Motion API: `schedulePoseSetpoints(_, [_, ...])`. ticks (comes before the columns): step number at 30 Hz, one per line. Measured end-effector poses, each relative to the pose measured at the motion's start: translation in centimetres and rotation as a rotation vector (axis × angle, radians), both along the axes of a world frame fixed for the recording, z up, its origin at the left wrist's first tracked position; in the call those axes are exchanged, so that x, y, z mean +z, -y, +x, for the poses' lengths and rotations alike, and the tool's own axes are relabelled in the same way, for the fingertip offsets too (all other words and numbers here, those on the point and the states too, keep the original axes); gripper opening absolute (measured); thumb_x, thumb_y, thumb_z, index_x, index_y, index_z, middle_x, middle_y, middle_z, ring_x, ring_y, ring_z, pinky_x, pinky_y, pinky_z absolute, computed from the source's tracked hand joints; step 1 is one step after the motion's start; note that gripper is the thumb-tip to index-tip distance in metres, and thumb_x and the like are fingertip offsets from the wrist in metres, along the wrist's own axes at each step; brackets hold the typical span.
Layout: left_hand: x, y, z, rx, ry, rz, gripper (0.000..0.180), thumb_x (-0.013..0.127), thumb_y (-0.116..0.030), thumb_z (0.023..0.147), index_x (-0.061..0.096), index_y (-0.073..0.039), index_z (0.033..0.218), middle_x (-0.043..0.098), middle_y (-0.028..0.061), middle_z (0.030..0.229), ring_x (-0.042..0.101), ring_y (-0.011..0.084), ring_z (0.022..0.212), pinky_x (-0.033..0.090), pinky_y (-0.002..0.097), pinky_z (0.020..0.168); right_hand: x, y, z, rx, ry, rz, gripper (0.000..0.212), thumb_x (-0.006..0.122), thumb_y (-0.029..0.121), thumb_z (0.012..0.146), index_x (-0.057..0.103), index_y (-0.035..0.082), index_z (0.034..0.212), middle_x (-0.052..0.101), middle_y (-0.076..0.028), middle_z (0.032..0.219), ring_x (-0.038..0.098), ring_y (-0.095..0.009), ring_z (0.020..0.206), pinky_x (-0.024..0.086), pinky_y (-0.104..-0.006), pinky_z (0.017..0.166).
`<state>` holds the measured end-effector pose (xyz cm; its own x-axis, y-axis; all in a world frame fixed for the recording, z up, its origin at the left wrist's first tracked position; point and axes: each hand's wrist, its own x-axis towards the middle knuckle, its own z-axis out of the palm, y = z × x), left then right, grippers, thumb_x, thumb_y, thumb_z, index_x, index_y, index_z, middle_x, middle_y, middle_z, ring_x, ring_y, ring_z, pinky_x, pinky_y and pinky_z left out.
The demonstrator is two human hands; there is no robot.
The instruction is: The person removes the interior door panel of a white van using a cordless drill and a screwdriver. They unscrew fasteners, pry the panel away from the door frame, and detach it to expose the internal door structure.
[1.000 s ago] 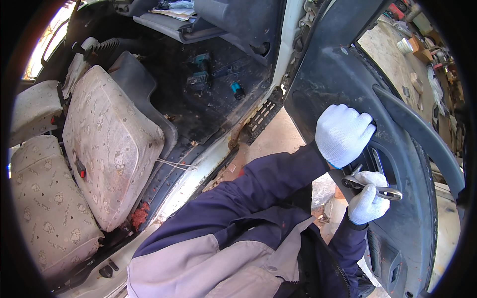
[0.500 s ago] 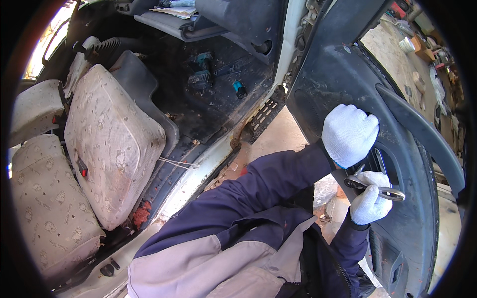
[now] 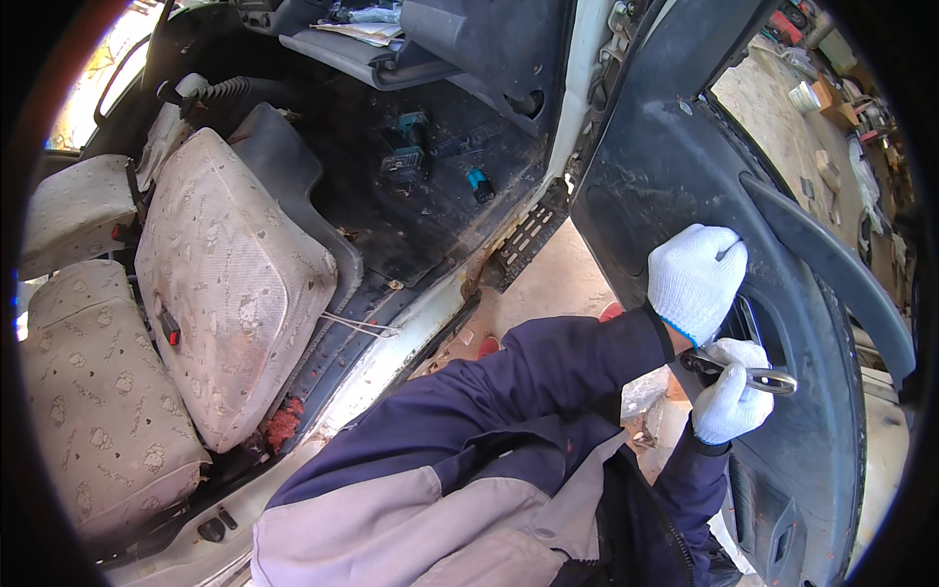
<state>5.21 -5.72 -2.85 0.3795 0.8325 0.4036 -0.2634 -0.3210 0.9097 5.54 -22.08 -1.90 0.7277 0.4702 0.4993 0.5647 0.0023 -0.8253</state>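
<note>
At three o'clock in our field, just over the inner face of the open door panel (image 3: 807,430), we log a metal hand tool (image 3: 773,382), its silver end toward three, its dark end toward nine. The right hand (image 3: 729,396), in a white knit glove, pinches it at mid-length between thumb and curled fingers; we judge that this central hold favours control over leverage, and it leaves both ends free. What the dark end meets we cannot make out, as the hands crowd it. At eleven o'clock from the tool, the left hand (image 3: 696,279), gloved alike, is bunched with its back toward us; whether it clasps anything or merely rests on the panel we cannot tell. Its place beside the work suggests bracing. Just off the tool toward twelve we note the recess (image 3: 766,328) in the panel, partly covered by the gloves, and at one o'clock a long curved bar (image 3: 831,254), out of the hands' way. The door's wide swing presumably gives the body room between it and the pale sill (image 3: 367,377). Farther out, toward ten, a teal-and-black power drill (image 3: 406,147) and a small teal piece (image 3: 479,184) lie on the footwell floor (image 3: 391,230), near enough to fetch, we suppose. Toward nine stands a stained, patterned seat (image 3: 230,293).
</note>
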Motion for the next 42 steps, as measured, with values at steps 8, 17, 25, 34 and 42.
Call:
schedulePoseSetpoints(8, [0.3,-0.7,-0.7,-0.008,-0.101,0.107,0.008,0.08,-0.01,0.096,0.08,-0.002,0.099,0.077,0.0163,0.092,0.074,0.0364,0.082,0.06,0.0452,0.075,-0.2,0.1,-0.2,-0.033,-0.057,0.005,0.032,0.078,0.022,0.104,0.074,-0.008,0.111,0.078,-0.019,0.101,0.076,-0.025,0.089,0.061,-0.037,0.081])
schedulePoseSetpoints(17, [0.2,-2.8,-1.1,0.125,-0.085,0.64,0.012,0.08,-0.011,0.088,0.077,-0.007,0.099,0.073,0.0099,0.089,0.067,0.0315,0.079,0.053,0.0458,0.075,0.2,-0.1,-0.5,-0.03,-0.094,0.019,0.029,0.078,0.02,0.102,0.074,-0.009,0.108,0.078,-0.018,0.101,0.075,-0.025,0.09,0.061,-0.0376,0.083])
schedulePoseSetpoints(25, [-0.4,-3.2,-0.4,0.161,-0.051,0.693,0.008,0.074,-0.013,0.088,0.067,-0.012,0.09,0.059,0.0075,0.08,0.062,0.0306,0.076,0.05,0.0455,0.072,0.0,-0.1,-0.4,-0.028,-0.07,0.017,0.027,0.077,0.018,0.102,0.075,-0.008,0.108,0.078,-0.019,0.099,0.076,-0.027,0.091,0.061,-0.0397,0.085])
schedulePoseSetpoints(34, [-0.3,-4.2,-2.5,0.127,-0.133,0.688,0.017,0.079,-0.008,0.088,0.077,-0.007,0.105,0.073,0.0097,0.092,0.068,0.0313,0.081,0.055,0.0447,0.077,0.2,-0.2,-0.5,-0.061,-0.066,-0.008,0.027,0.075,0.017,0.102,0.075,-0.009,0.107,0.078,-0.02,0.099,0.076,-0.028,0.09,0.061,-0.0391,0.085])
schedulePoseSetpoints(42, [-14.8,-13.3,-12.1,0.376,-0.755,0.184,0.012,0.077,-0.019,0.098,0.086,-0.011,0.1,0.079,0.0163,0.097,0.078,0.0377,0.09,0.063,0.0469,0.083,0.0,-0.3,-0.4,-0.042,-0.023,0.031,0.029,0.077,0.021,0.103,0.075,-0.008,0.106,0.077,-0.019,0.099,0.075,-0.028,0.089,0.06,-0.0386,0.081])
